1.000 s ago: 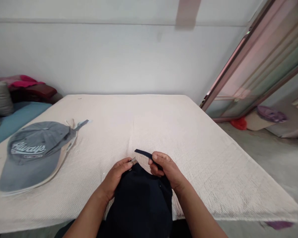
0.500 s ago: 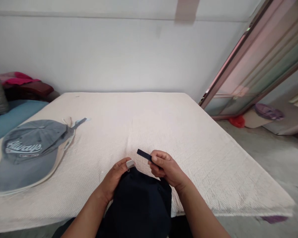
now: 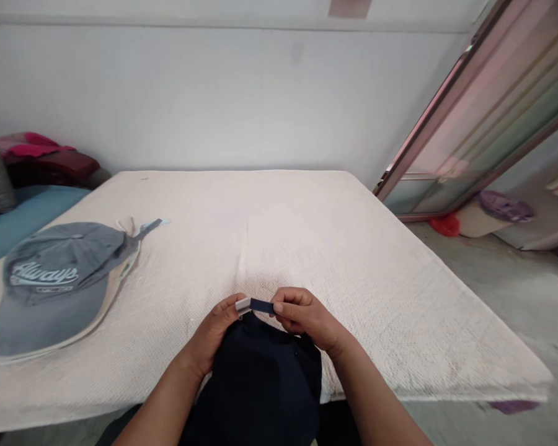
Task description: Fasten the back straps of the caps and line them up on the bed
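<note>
A dark navy cap point(image 3: 267, 378) is at the front edge of the table, below and between my hands. My left hand point(image 3: 216, 328) pinches a small metal buckle point(image 3: 243, 305) at the cap's left side. My right hand point(image 3: 302, 314) has its fingers closed on a narrow navy strap point(image 3: 261, 305). The strap's free end meets the buckle; whether it has entered the buckle is too small to tell.
Grey caps, stacked, with a lettered one point(image 3: 69, 260) on top, lie at the left of the cloth-covered table point(image 3: 307, 229). A wall stands behind it. Right of the table are a glass sliding door point(image 3: 446, 142) and a red bag point(image 3: 445, 224) on the floor.
My right hand has moved slightly left, bringing the strap's end from above and right of the buckle to the buckle itself. My left hand keeps its hold.
</note>
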Tool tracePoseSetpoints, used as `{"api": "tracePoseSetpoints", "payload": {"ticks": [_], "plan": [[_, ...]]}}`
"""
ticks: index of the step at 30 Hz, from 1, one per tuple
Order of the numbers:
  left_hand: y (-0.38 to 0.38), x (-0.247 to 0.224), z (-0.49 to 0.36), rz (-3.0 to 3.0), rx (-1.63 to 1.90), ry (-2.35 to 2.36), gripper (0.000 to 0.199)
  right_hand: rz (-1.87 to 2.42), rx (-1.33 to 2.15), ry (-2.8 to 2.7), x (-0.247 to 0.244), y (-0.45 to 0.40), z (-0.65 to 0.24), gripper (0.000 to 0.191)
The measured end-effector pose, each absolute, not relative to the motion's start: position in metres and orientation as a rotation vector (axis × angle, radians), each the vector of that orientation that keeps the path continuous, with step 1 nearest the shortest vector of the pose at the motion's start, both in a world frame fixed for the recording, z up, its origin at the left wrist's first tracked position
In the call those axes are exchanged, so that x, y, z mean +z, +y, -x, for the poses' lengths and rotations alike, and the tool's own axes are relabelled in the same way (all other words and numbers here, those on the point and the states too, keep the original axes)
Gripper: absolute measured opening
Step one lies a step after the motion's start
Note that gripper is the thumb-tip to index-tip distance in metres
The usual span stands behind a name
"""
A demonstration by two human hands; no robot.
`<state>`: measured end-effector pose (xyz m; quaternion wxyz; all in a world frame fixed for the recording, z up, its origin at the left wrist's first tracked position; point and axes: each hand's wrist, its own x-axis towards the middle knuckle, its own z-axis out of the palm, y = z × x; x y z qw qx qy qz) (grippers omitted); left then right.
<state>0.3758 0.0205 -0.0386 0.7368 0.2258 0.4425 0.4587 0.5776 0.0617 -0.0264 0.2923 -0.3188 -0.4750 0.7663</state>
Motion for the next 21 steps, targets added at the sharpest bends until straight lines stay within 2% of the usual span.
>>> {"api": "tracePoseSetpoints", "payload": {"ticks": [6,21], "plan": [[0.0216,-0.0366,-0.3776,-0.532,1.005,0.9,0.019,0.857,2.009,-1.207,-0.0298,0.0609,-0.5781,0.025],[0.021,-0.0381,-0.3779,-0.638,0.876,0.962,0.024,0.798,2.05,-1.345,-0.0289,0.0578,-0.5826,0.024]]}}
